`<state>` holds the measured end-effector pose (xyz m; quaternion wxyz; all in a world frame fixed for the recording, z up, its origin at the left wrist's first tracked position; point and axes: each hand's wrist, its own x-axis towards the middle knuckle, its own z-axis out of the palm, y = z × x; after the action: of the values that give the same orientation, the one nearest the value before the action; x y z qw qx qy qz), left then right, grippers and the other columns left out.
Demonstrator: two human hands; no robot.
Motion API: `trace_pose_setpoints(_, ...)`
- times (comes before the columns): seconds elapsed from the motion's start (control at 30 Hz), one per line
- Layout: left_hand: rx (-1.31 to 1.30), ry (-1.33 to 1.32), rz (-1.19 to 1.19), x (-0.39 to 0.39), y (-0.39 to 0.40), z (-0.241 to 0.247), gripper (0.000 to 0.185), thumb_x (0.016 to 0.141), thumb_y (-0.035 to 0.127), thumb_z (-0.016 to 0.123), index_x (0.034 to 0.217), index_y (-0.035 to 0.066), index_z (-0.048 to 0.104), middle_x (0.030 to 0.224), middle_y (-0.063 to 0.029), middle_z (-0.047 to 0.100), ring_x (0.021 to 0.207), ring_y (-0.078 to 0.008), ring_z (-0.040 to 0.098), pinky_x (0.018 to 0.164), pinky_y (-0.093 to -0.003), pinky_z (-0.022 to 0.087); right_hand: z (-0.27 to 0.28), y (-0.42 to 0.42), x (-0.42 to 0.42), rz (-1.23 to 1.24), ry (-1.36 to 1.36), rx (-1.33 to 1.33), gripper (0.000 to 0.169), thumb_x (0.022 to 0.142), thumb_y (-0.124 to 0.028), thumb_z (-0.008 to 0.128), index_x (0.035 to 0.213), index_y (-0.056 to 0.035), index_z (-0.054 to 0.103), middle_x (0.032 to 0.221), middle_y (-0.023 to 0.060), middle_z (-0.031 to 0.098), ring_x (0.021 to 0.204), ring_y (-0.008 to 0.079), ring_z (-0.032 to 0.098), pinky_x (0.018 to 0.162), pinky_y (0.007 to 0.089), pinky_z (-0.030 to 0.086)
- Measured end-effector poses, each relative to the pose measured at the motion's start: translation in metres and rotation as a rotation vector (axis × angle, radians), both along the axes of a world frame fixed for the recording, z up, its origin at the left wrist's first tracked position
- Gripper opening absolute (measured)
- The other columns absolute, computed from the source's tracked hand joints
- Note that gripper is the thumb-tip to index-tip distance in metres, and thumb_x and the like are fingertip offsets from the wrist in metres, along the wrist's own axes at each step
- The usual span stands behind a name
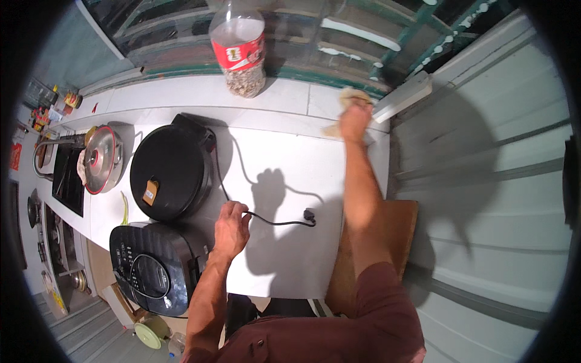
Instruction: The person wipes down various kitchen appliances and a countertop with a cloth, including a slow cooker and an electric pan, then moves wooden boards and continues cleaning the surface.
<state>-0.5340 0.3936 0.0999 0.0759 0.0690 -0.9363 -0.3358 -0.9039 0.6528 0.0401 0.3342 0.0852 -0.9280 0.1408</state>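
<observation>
My left hand (pixel 231 229) grips a black power cord (pixel 279 223) above the white countertop (pixel 290 154). The cord's plug (pixel 309 215) dangles to the right of that hand, and its other end runs up to a round black electric griddle (pixel 168 172). With my right arm stretched far forward, my right hand (pixel 356 121) presses a beige cloth (pixel 355 96) onto the tiled window ledge (pixel 286 97), close to the right corner. The fingers of that hand are partly hidden by the cloth.
A large plastic bottle (pixel 245 81) with grainy contents stands on the ledge. A black rice cooker (pixel 152 272) sits at the counter's front left. Farther left are a lidded pan (pixel 102 159) and a sink (pixel 68 177). A brown board (pixel 401 227) leans beside the counter, by a grey panelled wall (pixel 494 190).
</observation>
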Motion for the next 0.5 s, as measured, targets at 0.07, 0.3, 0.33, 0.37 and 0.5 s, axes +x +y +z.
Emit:
trace_pose_setpoints(0.07,0.012,0.003,-0.015,0.002,-0.004,-0.004,0.018,0.085,0.002,0.069,0.102,0.003,0.063,0.104,-0.0141,0.064,0.102,-0.0374,0.061,0.083,-0.0472,0.053,0.01,0.015,0.0,-0.055,-0.051,-0.029,0.03,0.078,-0.004,0.071,0.107,0.0,0.072,0.114,0.0155,0.067,0.111,0.0352,0.056,0.101,0.0468,0.044)
trace_pose_setpoints(0.3,-0.054,-0.024,-0.079,0.015,-0.019,-0.005,0.018,0.084,0.001,0.067,0.102,0.003,0.065,0.104,-0.0146,0.063,0.102,-0.0364,0.06,0.085,-0.0455,0.053,0.012,-0.151,0.057,0.217,0.091,-0.172,0.034,0.072,0.007,0.063,0.102,-0.0017,0.074,0.11,0.014,0.069,0.105,0.0364,0.058,0.097,0.0457,0.045)
trace_pose_setpoints(0.33,-0.069,-0.027,-0.098,0.013,-0.02,-0.005,0.017,0.084,0.001,0.067,0.101,0.002,0.065,0.104,-0.0146,0.062,0.102,-0.0363,0.06,0.085,-0.0453,0.052,0.011,-0.166,0.068,0.348,0.034,-0.297,0.036,0.072,0.01,0.062,0.105,-0.0012,0.073,0.111,0.0139,0.068,0.106,0.0365,0.058,0.1,0.0444,0.045)
trace_pose_setpoints(0.37,-0.082,-0.036,-0.115,0.013,-0.021,-0.005,0.017,0.083,0.001,0.066,0.1,0.002,0.066,0.103,-0.0147,0.062,0.101,-0.0362,0.059,0.085,-0.0451,0.052,0.013,-0.173,0.078,0.452,0.037,-0.314,0.035,0.074,0.01,0.063,0.107,-0.0007,0.072,0.112,0.0149,0.067,0.108,0.0362,0.057,0.101,0.0435,0.045)
trace_pose_setpoints(0.5,-0.096,-0.026,-0.154,0.014,-0.022,-0.007,0.015,0.082,0.0,0.063,0.096,0.001,0.066,0.102,-0.0147,0.062,0.1,-0.0365,0.058,0.085,-0.0449,0.051,-0.001,-0.132,0.119,0.596,-0.087,-0.36,0.039,0.079,0.009,0.06,0.115,-0.0012,0.071,0.117,0.0157,0.065,0.113,0.0366,0.055,0.101,0.0434,0.045)
